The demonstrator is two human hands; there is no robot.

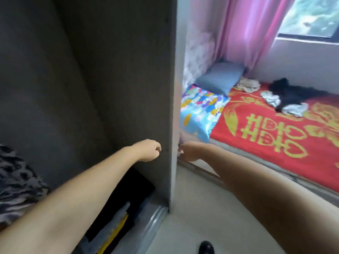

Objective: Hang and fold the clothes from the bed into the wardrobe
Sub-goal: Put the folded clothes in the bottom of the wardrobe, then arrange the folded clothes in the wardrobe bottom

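Head view: the left hand (149, 150) hangs loosely curled and empty against the wardrobe (128, 88) side panel; whether the right hand (189, 151) grips anything cannot be told. The clothes (291, 96) wait far right on the bed (256, 136), likely next to fetch.

**Bedroom corner beyond the wardrobe**

A pink curtain (244, 32) hangs beside a window (311, 15), far above and right of the hands. A grey-blue pillow (220, 77) lies against a multicoloured pillow (200, 110). A black shoe (207, 247) stands on the pale floor (192, 208) below them.
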